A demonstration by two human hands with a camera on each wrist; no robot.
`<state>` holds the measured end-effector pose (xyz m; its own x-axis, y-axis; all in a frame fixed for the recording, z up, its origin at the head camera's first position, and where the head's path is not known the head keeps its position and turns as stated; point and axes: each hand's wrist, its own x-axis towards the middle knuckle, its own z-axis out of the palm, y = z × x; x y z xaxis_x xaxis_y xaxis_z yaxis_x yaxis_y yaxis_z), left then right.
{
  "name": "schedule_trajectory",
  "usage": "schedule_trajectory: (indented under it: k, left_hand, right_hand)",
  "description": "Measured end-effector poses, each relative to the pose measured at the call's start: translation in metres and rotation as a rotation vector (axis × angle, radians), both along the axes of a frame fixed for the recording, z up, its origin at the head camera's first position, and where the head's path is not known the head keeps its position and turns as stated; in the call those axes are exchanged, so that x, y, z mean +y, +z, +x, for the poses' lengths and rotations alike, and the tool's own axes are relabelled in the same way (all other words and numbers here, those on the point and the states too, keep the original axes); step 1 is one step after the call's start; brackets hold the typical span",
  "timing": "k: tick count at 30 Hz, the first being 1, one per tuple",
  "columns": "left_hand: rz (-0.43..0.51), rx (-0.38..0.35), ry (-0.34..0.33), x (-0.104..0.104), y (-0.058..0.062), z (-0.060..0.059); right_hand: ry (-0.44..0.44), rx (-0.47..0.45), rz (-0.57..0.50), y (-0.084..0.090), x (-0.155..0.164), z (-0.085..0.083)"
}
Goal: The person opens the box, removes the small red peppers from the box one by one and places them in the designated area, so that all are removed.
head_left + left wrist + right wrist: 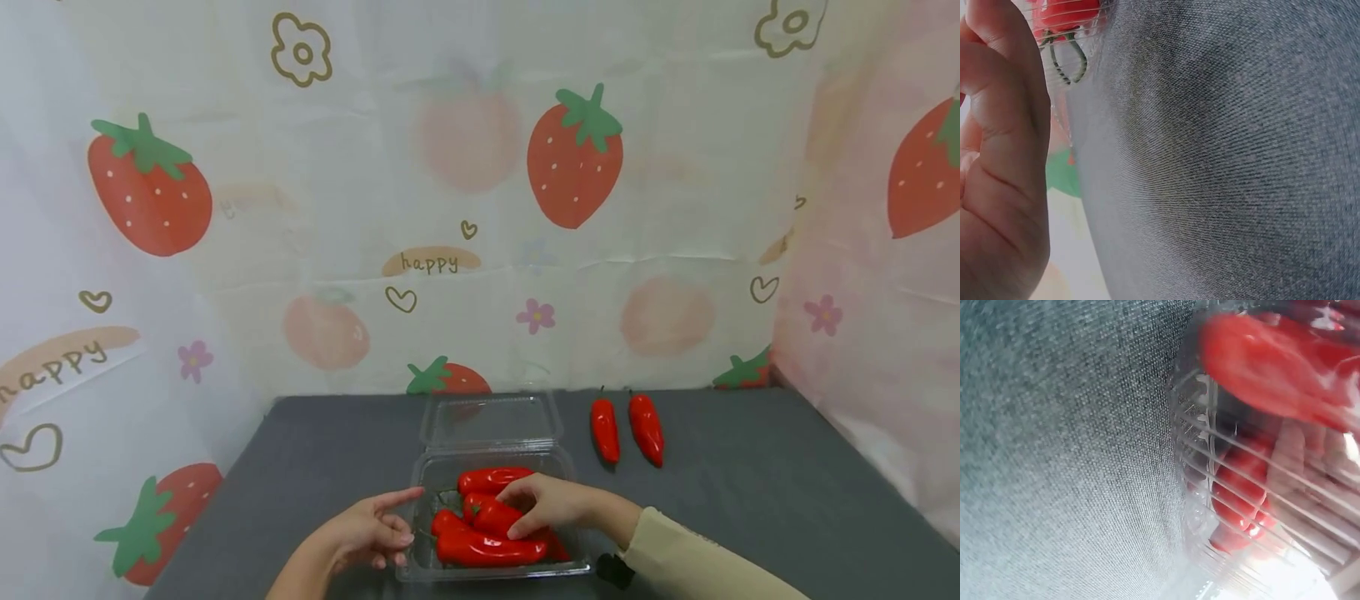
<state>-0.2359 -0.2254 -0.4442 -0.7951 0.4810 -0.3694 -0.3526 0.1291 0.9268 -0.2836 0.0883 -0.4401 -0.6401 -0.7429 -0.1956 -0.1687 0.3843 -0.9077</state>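
Closest to where I stand is the pale sleeve of the person's right arm, reaching in from the side. The right hand is down inside a clear plastic box, its fingers curled and pinching the middle pepper, thumb on the near side. That one lies between the rear pepper and the front pepper, with a bit more red showing beside the front one. The left hand holds nothing: index finger straight toward the box's side, the others loosely bent. Whether that fingertip touches the rim I cannot tell.

The lid stands open at the back. Off to the right, two peppers remain on the tabletop, the left one and the right one, side by side and apart.

I'd judge this to be packing, with the middle pepper being settled among its neighbours. Next, I'd say, calls for letting go of it cleanly, then reaching across for the two outside.
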Motion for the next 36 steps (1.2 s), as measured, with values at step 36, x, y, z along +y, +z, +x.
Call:
schedule_trajectory:
  k: [36]
  left_hand:
    - [0.005,0.005,0.009,0.000,-0.003,0.000]
  right_hand:
    - [-0.256,0.013,-0.203,0.028,0.037,-0.012]
